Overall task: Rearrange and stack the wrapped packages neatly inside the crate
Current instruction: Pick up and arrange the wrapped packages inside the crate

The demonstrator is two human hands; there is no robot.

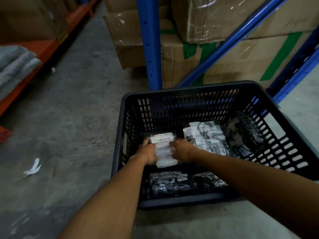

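Observation:
A black slotted plastic crate (189, 87) stands on the concrete floor. Inside it, near the left wall, lies a wrapped package (164, 149) with a white barcode label on top. My left hand (149, 153) grips its left side and my right hand (181, 150) grips its right side. A second black-and-white wrapped package (207, 137) lies to the right of it. A third one (250, 131) leans against the crate's right wall. More wrapped packages (172, 182) lie along the near wall, partly hidden by my forearms.
A blue rack upright (150, 44) and its diagonal brace stand right behind the crate, with taped cardboard boxes (224, 19) stacked on the rack. An orange shelf (43, 49) with grey folded cloth runs along the left. A scrap of white paper (33, 168) lies on the floor.

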